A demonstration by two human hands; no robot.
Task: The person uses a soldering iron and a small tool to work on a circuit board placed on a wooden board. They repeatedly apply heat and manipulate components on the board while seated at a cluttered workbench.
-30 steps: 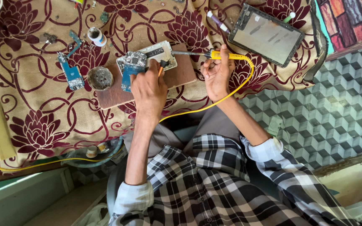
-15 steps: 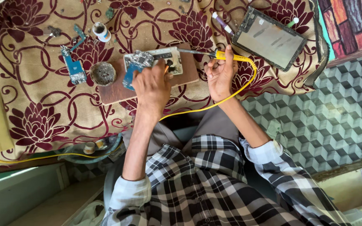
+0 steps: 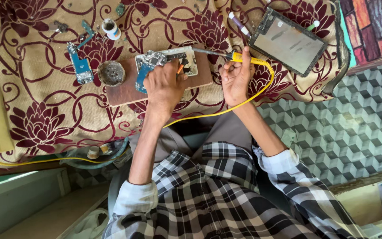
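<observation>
Matt wooden board [image 3: 124, 90]; woven patterned cloth [image 3: 45, 110]; glossy glass tablet [image 3: 288, 43]; yellow rubbery cable [image 3: 226, 110].

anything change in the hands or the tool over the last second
Very little. The left hand stays pressed on the circuit board lying on the wooden block; the right hand keeps hold of the yellow soldering iron, its tip towards the board. Nothing was picked up or let go; only the camera view shifted slightly.

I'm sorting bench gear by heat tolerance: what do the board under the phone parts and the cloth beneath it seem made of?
The board looks like wood or pressed fibreboard: flat, matte brown, thin square edges. The cloth seems a woven fabric, coarse and unglossy, beige with maroon flowers, draping over the table edge.
</observation>
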